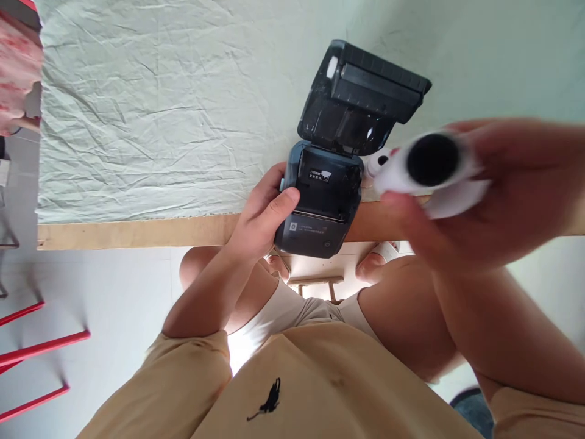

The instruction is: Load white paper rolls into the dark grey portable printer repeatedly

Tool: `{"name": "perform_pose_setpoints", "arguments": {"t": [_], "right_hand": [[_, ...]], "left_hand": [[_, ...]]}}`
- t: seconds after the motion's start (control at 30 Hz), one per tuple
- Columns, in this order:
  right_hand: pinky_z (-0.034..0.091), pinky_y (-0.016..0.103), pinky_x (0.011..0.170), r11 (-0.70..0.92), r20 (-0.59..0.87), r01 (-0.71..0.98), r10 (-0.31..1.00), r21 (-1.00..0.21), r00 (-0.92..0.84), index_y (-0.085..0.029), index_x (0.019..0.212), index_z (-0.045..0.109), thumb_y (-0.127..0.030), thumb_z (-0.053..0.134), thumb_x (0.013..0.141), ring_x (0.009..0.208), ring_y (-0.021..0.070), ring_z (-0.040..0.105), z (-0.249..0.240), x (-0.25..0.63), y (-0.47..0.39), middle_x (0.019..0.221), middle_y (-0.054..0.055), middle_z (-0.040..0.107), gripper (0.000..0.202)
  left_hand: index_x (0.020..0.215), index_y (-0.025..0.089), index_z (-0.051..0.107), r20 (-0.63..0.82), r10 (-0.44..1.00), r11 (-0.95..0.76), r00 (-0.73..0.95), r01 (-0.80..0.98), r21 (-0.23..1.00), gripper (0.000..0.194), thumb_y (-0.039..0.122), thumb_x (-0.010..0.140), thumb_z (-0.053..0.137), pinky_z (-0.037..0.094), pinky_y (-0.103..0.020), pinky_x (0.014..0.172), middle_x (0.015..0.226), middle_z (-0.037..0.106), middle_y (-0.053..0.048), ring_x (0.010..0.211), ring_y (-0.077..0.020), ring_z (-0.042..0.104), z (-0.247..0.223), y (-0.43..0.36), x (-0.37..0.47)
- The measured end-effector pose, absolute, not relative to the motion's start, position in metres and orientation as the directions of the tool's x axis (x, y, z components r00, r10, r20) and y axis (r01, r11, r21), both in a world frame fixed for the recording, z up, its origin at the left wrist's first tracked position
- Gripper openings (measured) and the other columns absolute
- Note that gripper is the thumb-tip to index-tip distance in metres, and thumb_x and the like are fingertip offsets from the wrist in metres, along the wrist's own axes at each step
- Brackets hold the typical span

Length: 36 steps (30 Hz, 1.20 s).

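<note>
Stretching across the top of the view, the table (137, 235) carries a pale green, creased cloth (159, 110) that ends just short of its bare wooden front edge. Below that edge you see your tan shirt (320, 390) with a small black mark on it, and your knees under the table. At the left, red metal bars (43, 347) stand over the pale floor. The dark label printer (320, 201) sits at the table's front edge, overhanging it toward you, with its lid (365, 91) swung up and back so the inner bay is open to view. Your left hand (262, 213) has its grip closed around the printer's left side, thumb lying on the top face and fingers wrapped behind. Your right hand (493, 189) is raised close to the camera and blurred, its grip pinched around a white paper roll (429, 167) with a dark core end facing you, held just right of the printer and above the table edge.
</note>
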State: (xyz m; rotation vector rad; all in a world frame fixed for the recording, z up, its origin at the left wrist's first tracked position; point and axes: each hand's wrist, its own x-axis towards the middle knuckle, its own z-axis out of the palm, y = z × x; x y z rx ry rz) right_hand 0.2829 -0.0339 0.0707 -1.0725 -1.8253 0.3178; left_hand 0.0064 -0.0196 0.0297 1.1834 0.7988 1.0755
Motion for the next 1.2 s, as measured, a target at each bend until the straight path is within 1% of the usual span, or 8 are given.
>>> {"name": "perform_pose_setpoints", "arguments": {"t": [0.1,0.2,0.5,0.63,0.8,0.97,1.03,1.2], "right_hand": [[0.073,0.036,0.082,0.695,0.784,0.627,0.586,-0.353,-0.208,-0.031,0.131,0.080,-0.010,0.082,0.108,0.102,0.0209,0.096,0.075,0.254,-0.040,0.120,-0.003,0.099,0.031],[0.067,0.038,0.079,0.630,0.787,0.715,0.588,-0.304,-0.184,-0.030,0.122,0.073,0.002,0.079,0.102,0.099,0.0217,0.098,0.067,0.239,-0.037,0.121,-0.002,0.101,0.039],[0.066,0.040,0.096,0.736,0.732,0.637,0.562,-0.231,-0.384,-0.029,0.113,0.071,-0.003,0.084,0.108,0.119,0.0225,0.096,0.070,0.248,-0.041,0.112,-0.006,0.097,0.030],[0.068,0.041,0.099,0.773,0.662,0.568,0.586,-0.282,-0.467,-0.027,0.121,0.073,-0.008,0.071,0.112,0.123,0.0212,0.093,0.071,0.247,-0.048,0.115,-0.005,0.096,0.021],[0.072,0.048,0.097,0.706,0.744,0.626,0.604,-0.332,-0.285,-0.033,0.125,0.074,-0.034,0.063,0.125,0.110,0.0251,0.090,0.068,0.255,-0.046,0.116,0.000,0.090,0.011],[0.051,0.080,0.151,0.562,0.740,0.714,0.667,-0.418,-0.092,-0.039,0.171,0.060,-0.049,0.063,0.126,0.167,0.0458,0.076,0.053,0.266,-0.034,0.164,0.011,0.076,0.046],[0.044,0.079,0.158,0.599,0.757,0.638,0.652,-0.483,-0.040,-0.039,0.177,0.061,-0.054,0.058,0.130,0.159,0.0415,0.083,0.048,0.265,-0.031,0.159,0.010,0.072,0.049],[0.073,0.062,0.128,0.569,0.724,0.533,0.678,-0.627,0.127,-0.037,0.143,0.079,-0.044,0.056,0.132,0.106,0.0264,0.094,0.051,0.259,-0.035,0.123,0.003,0.077,0.026]], "left_hand": [[0.123,0.029,0.090,0.091,0.945,-0.019,0.315,-0.224,0.974,0.069,0.095,0.106,0.084,0.069,-0.037,0.074,0.106,0.087,-0.007,0.092,-0.0283,0.086,0.028,-0.019,0.005],[0.129,0.029,0.091,0.086,0.935,-0.013,0.345,-0.210,0.978,0.067,0.092,0.108,0.084,0.071,-0.038,0.078,0.111,0.088,-0.008,0.098,-0.0295,0.088,0.027,-0.020,0.002],[0.144,0.029,0.090,0.100,0.927,-0.011,0.363,-0.240,0.971,0.073,0.094,0.114,0.075,0.078,-0.050,0.102,0.133,0.092,-0.012,0.121,-0.0361,0.091,0.022,-0.022,-0.001],[0.175,0.043,0.074,0.119,0.906,0.010,0.407,-0.300,0.954,0.079,0.077,0.108,0.097,0.079,-0.045,0.098,0.146,0.092,-0.006,0.117,-0.0314,0.093,0.017,-0.022,-0.005],[0.189,0.050,0.053,0.134,0.870,-0.009,0.475,-0.257,0.966,0.111,0.072,0.096,0.108,0.083,-0.052,0.104,0.170,0.085,-0.007,0.129,-0.0377,0.095,-0.005,-0.012,-0.011],[0.188,0.054,0.050,0.161,0.870,-0.074,0.467,-0.200,0.977,0.153,0.081,0.057,0.122,0.081,-0.055,0.092,0.164,0.083,-0.008,0.123,-0.0435,0.095,-0.025,-0.001,-0.013],[0.188,0.051,0.053,0.122,0.893,-0.053,0.434,-0.167,0.985,0.148,0.084,0.060,0.120,0.080,-0.054,0.094,0.159,0.084,-0.009,0.127,-0.0445,0.093,-0.022,-0.003,-0.013],[0.184,0.047,0.059,0.041,0.915,0.047,0.402,-0.207,0.977,0.142,0.091,0.062,0.117,0.080,-0.052,0.089,0.147,0.087,-0.009,0.114,-0.0392,0.093,-0.005,-0.010,-0.010]]}}
